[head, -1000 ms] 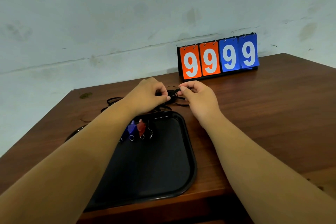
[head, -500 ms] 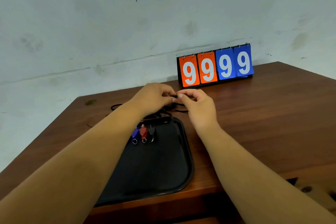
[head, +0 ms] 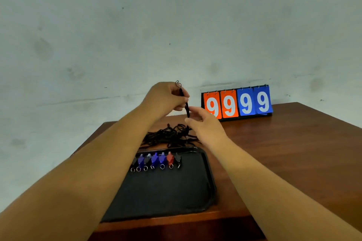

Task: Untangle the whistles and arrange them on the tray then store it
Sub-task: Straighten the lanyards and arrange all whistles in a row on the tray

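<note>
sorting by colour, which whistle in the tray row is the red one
The red whistle, second from the right end of the row on the tray. It is the only red one, lying between a blue whistle and a black whistle.

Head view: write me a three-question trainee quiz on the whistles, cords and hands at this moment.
1. True or false: the red whistle lies on the tray.
2. The left hand grips: A the black cord; B the tray; C nothing.
3. Which digits does the scoreboard show?
Key: 1 true; 2 A; 3 9999.
</note>
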{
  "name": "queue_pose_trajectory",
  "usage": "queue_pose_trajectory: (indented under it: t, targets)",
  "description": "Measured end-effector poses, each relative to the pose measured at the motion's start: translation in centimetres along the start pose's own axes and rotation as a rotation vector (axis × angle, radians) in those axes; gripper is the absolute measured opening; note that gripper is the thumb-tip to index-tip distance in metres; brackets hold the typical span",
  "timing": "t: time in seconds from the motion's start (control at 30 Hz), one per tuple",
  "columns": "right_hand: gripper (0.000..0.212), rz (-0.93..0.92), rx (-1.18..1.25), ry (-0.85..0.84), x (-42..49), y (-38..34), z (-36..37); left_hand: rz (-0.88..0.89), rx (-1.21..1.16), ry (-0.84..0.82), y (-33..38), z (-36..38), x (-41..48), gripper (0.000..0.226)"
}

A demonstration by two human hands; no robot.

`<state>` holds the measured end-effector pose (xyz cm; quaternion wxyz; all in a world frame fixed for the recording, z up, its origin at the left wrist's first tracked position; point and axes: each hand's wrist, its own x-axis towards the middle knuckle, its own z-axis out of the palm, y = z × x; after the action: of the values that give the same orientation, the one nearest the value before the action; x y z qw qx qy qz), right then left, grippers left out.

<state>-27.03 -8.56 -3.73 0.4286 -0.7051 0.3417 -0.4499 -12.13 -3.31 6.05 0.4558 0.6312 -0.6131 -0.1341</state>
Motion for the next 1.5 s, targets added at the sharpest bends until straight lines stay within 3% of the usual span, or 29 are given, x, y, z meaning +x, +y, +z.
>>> queue_pose_trajectory:
  t: [0.23, 0.57, 1.07, 1.27, 1.5]
  targets:
    - [0.027, -0.043, -0.032, 0.085, -0.1, -4.1, 1.2, 0.007, -0.34, 0.022, 3.3, -4.7, -1.4, 0.01]
    - [0.016, -0.12, -0.025, 0.048, -1.1, -7.9, 0.8, 0.0, -0.502, 0.135, 4.7, -9.5, -3.5, 0.013]
    - [0.031, -0.101, -0.388, -0.354, -5.0, -6.8, -1.1, -0.136, -0.272, 0.264, -4.5, -14.9, -10.4, 0.013]
    - [0.03, -0.05, -0.505, -0.381, -6.3, -4.0, -1.2, -0.258, -0.443, 0.246, -9.7, -14.6, -14.5, 0.016]
    - [0.026, -0.011, -0.584, -0.282, -7.9, 1.6, -1.3, -0.35, -0.142, 0.297, -16.1, -13.0, -18.7, 0.009]
